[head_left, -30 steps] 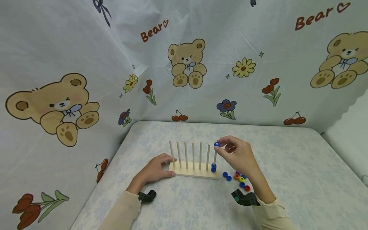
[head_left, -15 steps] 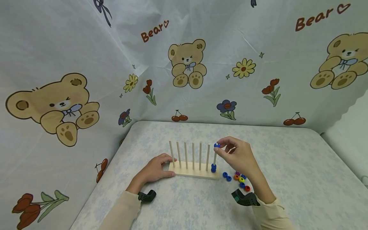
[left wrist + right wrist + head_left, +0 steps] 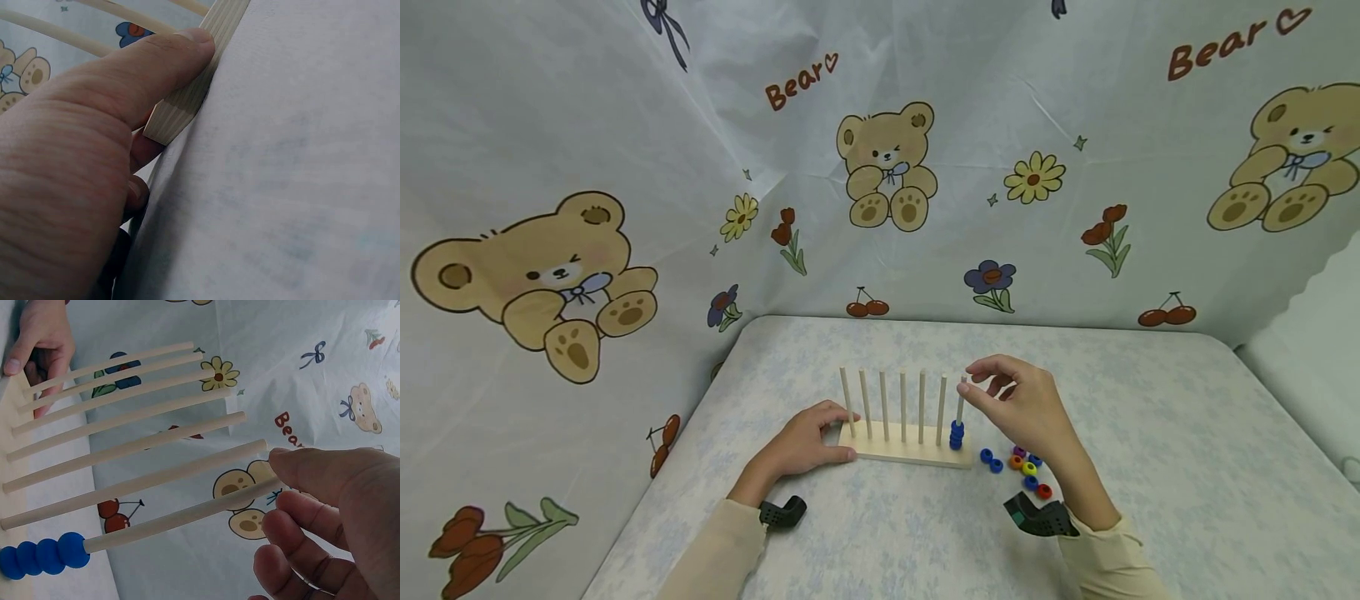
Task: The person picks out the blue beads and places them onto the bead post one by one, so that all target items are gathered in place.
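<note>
While the left hand point(image 3: 808, 440) sits at the left end of the wooden rack point(image 3: 904, 452), thumb laid along the base's front edge and fingers curled round its end, so it's gripping the base, the right hand point(image 3: 1018, 404) is up at the top of the rightmost peg point(image 3: 959, 408). Its thumb and forefinger are close together right at the peg tip, other fingers loosely bent, and there's nothing between them. I can't tell whether the fingertips actually touch the peg.

The blue beads point(image 3: 956, 434) are stacked at the bottom of that peg, below the right hand. Loose beads point(image 3: 1019, 468) in blue, red, yellow, orange and purple lie on the table just under the right wrist.

The right wrist view shows stuff the head view doesn't: four blue beads on the peg, pushed against the base, and the fingertips point(image 3: 300, 464) hovering at the peg's end with the hand clearly empty. It also catches the left hand on the far end of the rack. The left wrist view only gives a close look at the thumb point(image 3: 134, 72) pressed on the base corner.
</note>
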Tool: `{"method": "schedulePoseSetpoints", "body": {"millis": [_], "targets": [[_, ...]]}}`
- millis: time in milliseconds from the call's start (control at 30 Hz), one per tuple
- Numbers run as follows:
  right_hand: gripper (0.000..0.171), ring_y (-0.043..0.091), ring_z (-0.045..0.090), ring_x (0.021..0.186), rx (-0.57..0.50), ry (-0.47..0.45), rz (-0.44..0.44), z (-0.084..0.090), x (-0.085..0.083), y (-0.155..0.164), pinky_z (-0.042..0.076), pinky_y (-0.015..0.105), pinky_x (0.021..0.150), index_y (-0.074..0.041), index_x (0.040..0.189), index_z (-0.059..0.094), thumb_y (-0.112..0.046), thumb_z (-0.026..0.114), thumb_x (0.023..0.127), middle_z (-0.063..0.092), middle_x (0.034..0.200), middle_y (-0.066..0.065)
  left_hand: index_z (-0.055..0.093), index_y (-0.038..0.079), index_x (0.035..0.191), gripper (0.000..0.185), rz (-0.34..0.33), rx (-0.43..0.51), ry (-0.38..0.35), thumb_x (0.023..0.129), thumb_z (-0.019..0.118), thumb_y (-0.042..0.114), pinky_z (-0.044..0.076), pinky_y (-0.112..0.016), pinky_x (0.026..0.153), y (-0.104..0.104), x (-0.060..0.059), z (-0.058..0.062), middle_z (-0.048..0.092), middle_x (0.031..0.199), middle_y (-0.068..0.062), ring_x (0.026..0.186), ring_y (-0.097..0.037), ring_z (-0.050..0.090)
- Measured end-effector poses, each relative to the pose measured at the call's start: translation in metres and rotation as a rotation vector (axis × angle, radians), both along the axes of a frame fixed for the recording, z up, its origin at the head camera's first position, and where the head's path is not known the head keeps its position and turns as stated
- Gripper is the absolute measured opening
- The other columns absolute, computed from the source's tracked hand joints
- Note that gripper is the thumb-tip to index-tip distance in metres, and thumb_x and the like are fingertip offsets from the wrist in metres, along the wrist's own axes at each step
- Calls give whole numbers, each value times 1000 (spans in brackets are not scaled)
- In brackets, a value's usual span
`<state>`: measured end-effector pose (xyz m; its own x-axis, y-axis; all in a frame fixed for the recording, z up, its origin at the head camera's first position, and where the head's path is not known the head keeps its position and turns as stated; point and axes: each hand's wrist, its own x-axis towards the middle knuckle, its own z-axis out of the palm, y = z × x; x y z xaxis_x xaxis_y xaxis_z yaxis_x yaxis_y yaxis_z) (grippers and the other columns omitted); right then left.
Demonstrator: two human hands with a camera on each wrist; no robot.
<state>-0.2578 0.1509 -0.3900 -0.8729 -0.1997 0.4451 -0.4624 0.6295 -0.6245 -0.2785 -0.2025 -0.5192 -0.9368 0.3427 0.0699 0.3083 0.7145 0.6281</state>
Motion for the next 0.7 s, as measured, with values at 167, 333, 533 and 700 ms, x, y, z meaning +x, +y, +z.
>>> {"method": "schedulePoseSetpoints", "body": {"millis": [167, 333, 533, 700], "targets": [[26, 9, 57, 69, 2, -4, 5, 0, 1, 0, 46, 25, 56, -25, 100, 68, -45, 70, 82, 66, 84, -9, 56, 49, 113, 52, -6, -10, 8, 66, 67, 70, 43, -32, 84, 0, 2, 0, 51, 113, 28, 96, -4, 51], [27, 9, 57, 69, 6, -8, 0, -1, 1, -1, 46, 25, 56, -25, 100, 68, -45, 70, 82, 65, 85, -9, 57, 47, 115, 54, -12, -16, 19, 67, 66, 71, 41, -30, 80, -1, 4, 1, 51, 114, 28, 92, -5, 50], [28, 9, 56, 70, 29, 11, -16, -1, 1, 0, 46, 25, 58, -22, 101, 69, -45, 68, 84, 65, 85, -7, 57, 47, 115, 56, -7, -21, 13, 66, 66, 72, 42, -31, 82, -1, 2, 0, 51, 114, 28, 93, -5, 50], [30, 9, 57, 71, 45, 34, -21, 1, 0, 2, 47, 25, 59, -20, 102, 69, -45, 66, 85, 66, 85, -6, 55, 49, 115, 56, 0, -28, 8, 66, 65, 73, 43, -30, 84, -1, 0, -1, 51, 115, 27, 95, -4, 50]]}}
